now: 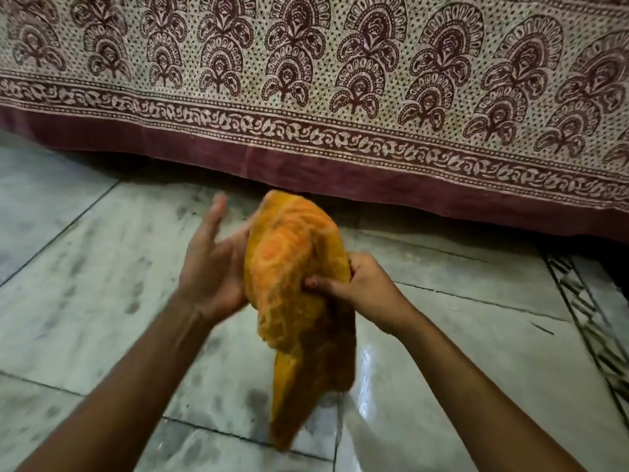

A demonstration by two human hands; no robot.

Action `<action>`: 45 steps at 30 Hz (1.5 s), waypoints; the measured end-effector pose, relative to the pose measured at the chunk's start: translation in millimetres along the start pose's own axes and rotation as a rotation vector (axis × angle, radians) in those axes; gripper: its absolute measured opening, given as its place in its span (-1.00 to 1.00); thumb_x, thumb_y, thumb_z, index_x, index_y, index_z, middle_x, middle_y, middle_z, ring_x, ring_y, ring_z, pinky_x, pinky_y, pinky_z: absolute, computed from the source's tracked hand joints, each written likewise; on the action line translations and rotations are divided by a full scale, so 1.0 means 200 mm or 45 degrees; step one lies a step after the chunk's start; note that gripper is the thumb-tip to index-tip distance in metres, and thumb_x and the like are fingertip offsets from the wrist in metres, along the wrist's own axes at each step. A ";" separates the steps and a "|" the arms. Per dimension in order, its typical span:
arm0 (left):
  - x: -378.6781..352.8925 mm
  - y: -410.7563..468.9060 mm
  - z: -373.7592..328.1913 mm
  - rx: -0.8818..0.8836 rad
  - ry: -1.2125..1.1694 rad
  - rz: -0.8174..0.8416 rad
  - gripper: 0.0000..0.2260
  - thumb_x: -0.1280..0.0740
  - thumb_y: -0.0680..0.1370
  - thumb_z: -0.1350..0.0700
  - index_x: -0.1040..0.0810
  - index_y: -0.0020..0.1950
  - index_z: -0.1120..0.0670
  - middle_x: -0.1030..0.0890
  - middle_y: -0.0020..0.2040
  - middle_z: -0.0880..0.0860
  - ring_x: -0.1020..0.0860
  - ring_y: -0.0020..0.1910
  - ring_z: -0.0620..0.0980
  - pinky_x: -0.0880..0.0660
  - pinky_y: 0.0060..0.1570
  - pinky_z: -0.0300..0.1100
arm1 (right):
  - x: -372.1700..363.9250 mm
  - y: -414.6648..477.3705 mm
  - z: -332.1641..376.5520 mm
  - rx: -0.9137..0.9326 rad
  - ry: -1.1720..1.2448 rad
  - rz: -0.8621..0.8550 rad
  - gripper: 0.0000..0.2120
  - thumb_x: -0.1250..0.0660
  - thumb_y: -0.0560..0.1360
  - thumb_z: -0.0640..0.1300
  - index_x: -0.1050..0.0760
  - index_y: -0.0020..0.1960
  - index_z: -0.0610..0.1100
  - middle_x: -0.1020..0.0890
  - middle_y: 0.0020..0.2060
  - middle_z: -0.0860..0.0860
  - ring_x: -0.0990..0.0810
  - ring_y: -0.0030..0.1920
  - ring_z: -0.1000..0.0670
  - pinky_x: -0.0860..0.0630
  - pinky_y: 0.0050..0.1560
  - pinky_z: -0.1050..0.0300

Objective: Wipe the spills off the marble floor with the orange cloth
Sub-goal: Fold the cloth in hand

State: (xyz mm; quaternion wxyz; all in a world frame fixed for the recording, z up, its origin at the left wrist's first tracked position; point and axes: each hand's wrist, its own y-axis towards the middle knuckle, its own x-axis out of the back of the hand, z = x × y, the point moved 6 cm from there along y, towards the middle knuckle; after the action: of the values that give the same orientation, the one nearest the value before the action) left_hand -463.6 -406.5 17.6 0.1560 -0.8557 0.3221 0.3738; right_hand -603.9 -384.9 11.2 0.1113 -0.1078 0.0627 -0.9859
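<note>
Holding one orange cloth (pixel 299 287) bunched, soft and patterned, above the glossy marble floor (pixel 459 369); right hand (pixel 360 291) pinches it tight; left hand (pixel 211 267) open-palmed against it; one block-printed bedsheet (pixel 340 80) far behind.

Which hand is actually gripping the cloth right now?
The right hand: its fingers are pinched shut on the orange cloth, which hangs above the marble floor. The left hand is open, palm against the cloth's side, fingers spread.

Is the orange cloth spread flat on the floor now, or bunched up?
Bunched up, off the floor. The orange cloth hangs in folds, gripped by the right hand.
</note>
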 end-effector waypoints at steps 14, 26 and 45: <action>-0.05 0.31 0.39 0.242 -0.275 -0.443 -0.31 -0.60 0.14 -0.03 -0.56 0.21 0.19 -0.58 0.16 0.27 -0.58 0.11 0.21 -0.54 0.06 0.10 | 0.58 0.28 0.07 -0.635 -0.073 0.048 -0.68 -0.46 0.37 -0.23 -0.55 0.08 -0.33 -0.66 -0.03 -0.20 -0.64 -0.01 -0.11 -0.59 0.04 -0.01; -0.92 0.51 -0.34 0.032 0.890 -0.674 -0.80 -0.46 0.32 0.21 -0.64 -0.08 0.08 -0.70 -0.19 0.01 -0.66 -0.18 -0.05 -0.53 -0.29 -0.30 | 1.01 -0.07 0.79 -0.110 -0.874 -0.089 -0.51 -0.53 0.30 -0.20 -0.53 0.17 0.10 -0.51 -0.03 0.07 -0.53 0.02 0.00 -0.52 0.00 0.06; -3.16 0.02 -1.39 0.257 1.030 -0.269 -0.80 -0.37 0.48 -0.01 -0.59 -0.16 0.13 -0.66 -0.34 -0.04 -0.61 -0.29 -0.17 -0.56 -0.23 -0.29 | 1.10 -1.30 2.72 -0.289 2.061 -0.675 -0.27 -0.68 -0.28 -0.23 -0.66 -0.10 -0.32 -0.66 -0.08 -0.30 -0.67 -0.18 -0.28 -0.61 -0.26 -0.20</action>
State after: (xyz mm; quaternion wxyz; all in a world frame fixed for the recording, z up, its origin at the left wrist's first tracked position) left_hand -640.7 -277.1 672.1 0.1374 -0.9420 0.3031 -0.0433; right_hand -744.0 -238.0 620.6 -0.2133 0.6071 0.1936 -0.7405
